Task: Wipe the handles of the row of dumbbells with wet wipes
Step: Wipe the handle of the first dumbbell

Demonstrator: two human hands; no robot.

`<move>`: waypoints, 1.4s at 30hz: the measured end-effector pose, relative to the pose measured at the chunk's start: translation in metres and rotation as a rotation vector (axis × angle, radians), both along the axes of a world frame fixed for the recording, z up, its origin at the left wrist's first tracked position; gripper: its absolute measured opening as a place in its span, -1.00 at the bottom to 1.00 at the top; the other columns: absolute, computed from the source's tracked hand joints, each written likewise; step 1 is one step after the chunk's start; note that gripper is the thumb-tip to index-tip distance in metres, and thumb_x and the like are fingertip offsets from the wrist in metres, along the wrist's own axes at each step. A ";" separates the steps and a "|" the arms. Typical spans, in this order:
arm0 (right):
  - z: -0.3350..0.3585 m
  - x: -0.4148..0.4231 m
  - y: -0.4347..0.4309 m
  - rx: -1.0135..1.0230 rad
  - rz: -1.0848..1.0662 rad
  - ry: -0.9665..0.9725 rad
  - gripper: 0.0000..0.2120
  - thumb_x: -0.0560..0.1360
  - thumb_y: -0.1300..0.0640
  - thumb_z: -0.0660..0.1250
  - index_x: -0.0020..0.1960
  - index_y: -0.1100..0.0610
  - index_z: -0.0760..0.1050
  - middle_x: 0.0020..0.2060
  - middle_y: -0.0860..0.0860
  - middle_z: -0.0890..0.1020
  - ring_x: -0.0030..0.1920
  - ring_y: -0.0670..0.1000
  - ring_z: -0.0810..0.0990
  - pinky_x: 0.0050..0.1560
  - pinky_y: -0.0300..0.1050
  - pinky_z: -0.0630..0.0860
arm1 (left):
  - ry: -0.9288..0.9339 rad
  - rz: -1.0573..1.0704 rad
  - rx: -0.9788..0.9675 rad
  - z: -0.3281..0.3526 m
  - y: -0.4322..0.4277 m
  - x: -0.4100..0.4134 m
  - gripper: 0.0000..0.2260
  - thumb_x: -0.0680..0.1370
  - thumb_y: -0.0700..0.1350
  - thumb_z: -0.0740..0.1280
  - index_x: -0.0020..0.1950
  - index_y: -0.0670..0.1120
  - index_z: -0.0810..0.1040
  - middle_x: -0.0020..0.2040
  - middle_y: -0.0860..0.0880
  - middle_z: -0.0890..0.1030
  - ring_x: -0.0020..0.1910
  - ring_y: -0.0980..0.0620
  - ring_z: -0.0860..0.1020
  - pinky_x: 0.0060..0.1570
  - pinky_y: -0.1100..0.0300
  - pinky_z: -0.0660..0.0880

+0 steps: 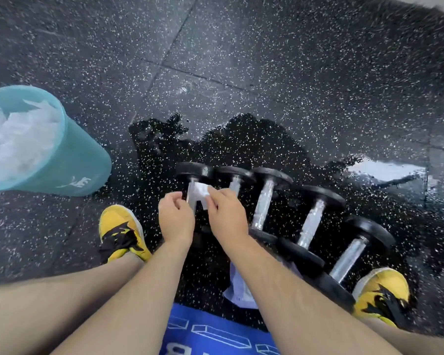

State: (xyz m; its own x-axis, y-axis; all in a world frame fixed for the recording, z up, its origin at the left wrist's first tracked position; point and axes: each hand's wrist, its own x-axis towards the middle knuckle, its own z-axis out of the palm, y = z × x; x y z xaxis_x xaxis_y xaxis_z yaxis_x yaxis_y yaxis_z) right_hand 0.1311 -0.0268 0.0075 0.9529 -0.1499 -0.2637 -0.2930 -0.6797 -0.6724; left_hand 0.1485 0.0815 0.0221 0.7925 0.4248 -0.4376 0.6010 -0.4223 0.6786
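Several black dumbbells with chrome handles lie in a row on the speckled rubber floor, from the leftmost dumbbell [192, 187] to the rightmost dumbbell [349, 257]. A white wet wipe [200, 192] is held over the leftmost handle. My right hand [227, 215] pinches the wipe's right edge. My left hand [174, 217] grips its left side, fingers curled by the handle. The near ends of the left dumbbells are hidden under my hands and forearms.
A teal bin [69, 160] holding crumpled white wipes stands at the left. My yellow-and-black shoes [122, 231] [381, 293] flank the row. A pale wipes packet [239, 290] lies under my right forearm. The floor around the dumbbells is wet, with a puddle [385, 170] at right.
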 end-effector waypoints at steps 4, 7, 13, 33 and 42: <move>-0.024 0.032 0.015 0.033 -0.031 0.043 -0.79 0.64 0.10 0.21 -0.05 0.15 0.58 0.03 0.02 0.53 -0.03 0.04 0.54 0.07 0.01 0.49 | 0.085 -0.377 0.158 -0.043 0.019 0.011 -0.60 0.61 0.10 0.00 0.12 -0.05 0.57 0.06 -0.05 0.63 0.06 -0.11 0.59 0.02 -0.01 0.52; -0.034 0.047 0.029 0.062 -0.056 0.091 -0.77 0.63 0.15 0.24 0.06 0.21 0.65 0.08 0.08 0.55 0.01 0.09 0.58 0.11 -0.07 0.47 | 0.043 -0.475 0.148 -0.041 0.017 0.013 -0.68 0.65 0.08 0.07 0.06 0.02 0.59 -0.07 0.04 0.62 -0.08 -0.04 0.56 -0.10 0.03 0.50; -0.037 0.046 0.055 -0.030 -0.054 0.087 -0.72 0.65 0.14 0.19 0.05 0.24 0.64 -0.01 0.16 0.57 -0.03 0.17 0.58 -0.02 0.02 0.50 | 0.048 -0.513 0.113 -0.043 0.038 0.006 -0.71 0.65 -0.01 0.15 0.24 0.12 0.62 0.07 0.02 0.68 0.06 -0.07 0.60 -0.09 0.08 0.47; -0.045 0.047 0.046 0.024 -0.037 0.037 -0.74 0.61 0.16 0.25 -0.19 0.21 0.60 -0.19 -0.02 0.40 -0.22 0.04 0.44 -0.20 -0.06 0.37 | 0.099 -0.345 0.164 -0.031 0.026 0.004 -0.66 0.57 -0.15 0.13 0.19 0.17 0.58 0.01 0.13 0.65 -0.05 -0.01 0.58 -0.10 0.05 0.50; -0.039 0.051 0.039 -0.091 0.042 -0.059 -0.84 0.48 0.33 0.29 -0.19 0.25 0.64 -0.17 0.14 0.56 -0.14 0.19 0.53 -0.14 0.06 0.52 | 0.039 -0.372 0.175 -0.024 0.017 0.002 -0.62 0.50 0.08 0.03 0.08 0.08 0.60 -0.17 0.18 0.55 -0.16 0.03 0.54 -0.15 0.05 0.51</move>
